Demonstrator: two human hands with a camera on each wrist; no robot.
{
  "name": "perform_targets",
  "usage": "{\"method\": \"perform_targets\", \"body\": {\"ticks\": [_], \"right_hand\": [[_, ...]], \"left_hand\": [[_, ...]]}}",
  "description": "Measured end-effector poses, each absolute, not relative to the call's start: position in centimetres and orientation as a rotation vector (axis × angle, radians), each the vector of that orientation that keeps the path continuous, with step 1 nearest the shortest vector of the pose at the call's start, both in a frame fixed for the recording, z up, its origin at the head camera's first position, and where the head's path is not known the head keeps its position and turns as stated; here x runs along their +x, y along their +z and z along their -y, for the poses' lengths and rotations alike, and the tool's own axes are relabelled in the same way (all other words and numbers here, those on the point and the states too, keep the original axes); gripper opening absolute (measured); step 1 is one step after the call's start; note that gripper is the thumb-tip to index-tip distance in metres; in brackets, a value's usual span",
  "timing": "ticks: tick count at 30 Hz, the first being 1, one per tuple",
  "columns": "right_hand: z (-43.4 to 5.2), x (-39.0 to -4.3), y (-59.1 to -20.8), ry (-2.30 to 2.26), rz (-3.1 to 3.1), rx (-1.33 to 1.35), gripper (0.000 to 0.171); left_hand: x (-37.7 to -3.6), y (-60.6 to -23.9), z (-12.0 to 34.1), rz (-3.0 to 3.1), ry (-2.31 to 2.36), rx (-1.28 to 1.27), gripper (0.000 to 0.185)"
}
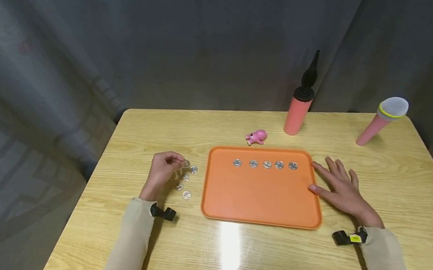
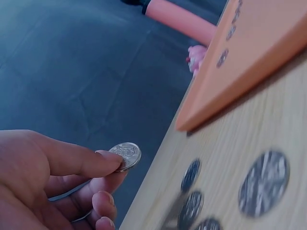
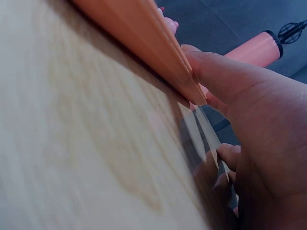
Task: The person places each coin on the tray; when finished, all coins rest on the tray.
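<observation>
Between thumb and fingertips, my left hand (image 1: 162, 170) pinches a silver coin (image 2: 129, 154), raised above the table in the left wrist view. Loose coins (image 1: 186, 195) lie just below and beside that hand, left of an orange tray (image 1: 261, 200). Inside the tray, a row of several coins (image 1: 267, 164) runs along its far side. My right hand (image 1: 342, 193) is spread at the tray's right edge. Its thumb (image 3: 211, 67) touches the rim in the right wrist view, and other fingers reach down to the tabletop.
Behind the tray lies a small pink toy figure (image 1: 257, 137). A pink hand pump (image 1: 298, 114) with a black nozzle stands farther back, and a pink toy microphone (image 1: 375, 126) with a white head stands at the back right. Dark curtains (image 1: 214, 36) hang behind the wooden table (image 1: 285, 266).
</observation>
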State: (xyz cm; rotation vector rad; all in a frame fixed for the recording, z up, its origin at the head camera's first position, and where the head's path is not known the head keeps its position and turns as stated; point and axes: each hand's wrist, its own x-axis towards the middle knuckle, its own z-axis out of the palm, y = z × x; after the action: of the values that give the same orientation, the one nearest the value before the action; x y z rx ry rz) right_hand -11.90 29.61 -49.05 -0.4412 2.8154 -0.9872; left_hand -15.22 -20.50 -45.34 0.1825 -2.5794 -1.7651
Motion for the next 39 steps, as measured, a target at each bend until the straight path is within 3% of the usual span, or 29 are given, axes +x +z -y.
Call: {"method": "perform_targets", "body": {"ticks": [23, 39], "right_hand": [[-29.8, -11.9, -49.3, -0.996, -2.814, -0.447, 0.073], [-29.7, -11.9, -49.1, -0.998, -2.810, -0.447, 0.073]], "left_hand": [[-16.2, -43.6, 12.7, 2.550, -1.987, -0.026, 0.009], [-16.8, -44.9, 6.8, 2.599, -1.977, -0.173, 0.012]]}}
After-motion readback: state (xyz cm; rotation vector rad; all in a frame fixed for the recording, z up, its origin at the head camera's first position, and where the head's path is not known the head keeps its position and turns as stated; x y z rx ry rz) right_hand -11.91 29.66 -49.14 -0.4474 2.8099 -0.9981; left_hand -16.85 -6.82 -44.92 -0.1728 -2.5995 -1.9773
